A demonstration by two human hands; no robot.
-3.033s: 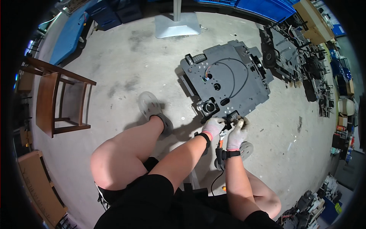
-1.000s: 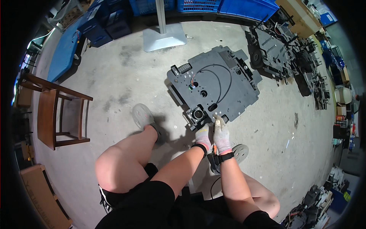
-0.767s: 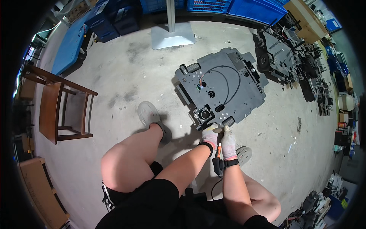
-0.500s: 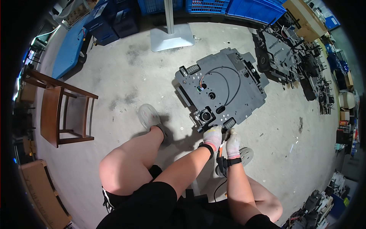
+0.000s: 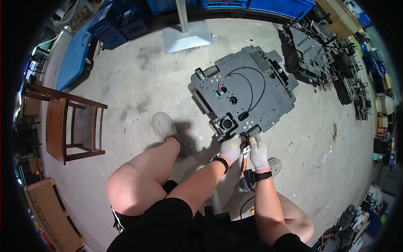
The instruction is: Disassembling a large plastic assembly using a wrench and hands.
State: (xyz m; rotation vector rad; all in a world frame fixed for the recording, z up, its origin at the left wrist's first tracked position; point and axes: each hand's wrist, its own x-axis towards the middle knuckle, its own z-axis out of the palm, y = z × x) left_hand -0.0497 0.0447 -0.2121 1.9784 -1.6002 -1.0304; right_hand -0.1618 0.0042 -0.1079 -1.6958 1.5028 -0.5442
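Note:
A flat dark grey wheeled chassis (image 5: 258, 90) lies on the floor in front of me, with a looped black cable (image 5: 264, 89) on top. At its near corner sit a black round-faced module (image 5: 226, 124) and a ribbed wheel (image 5: 253, 130). My left hand (image 5: 231, 148), in a white work glove, is closed at the near edge beside the module. My gloved right hand (image 5: 259, 152) is closed just below the wheel. Between my hands shows a tool with an orange handle (image 5: 244, 164) and silvery head. Whatever my fingertips hold is hidden.
A brown wooden stool (image 5: 58, 130) and a blue platform (image 5: 75, 59) stand to the left. Ahead is a metal post base (image 5: 187, 37), with blue crates (image 5: 279, 7) behind. More dark machine parts (image 5: 310, 54) crowd the far right. My feet flank the near corner.
My right hand has moved up toward the wheel, and my hands are slightly farther apart. More of the orange-handled tool shows between them. The view has shifted a little.

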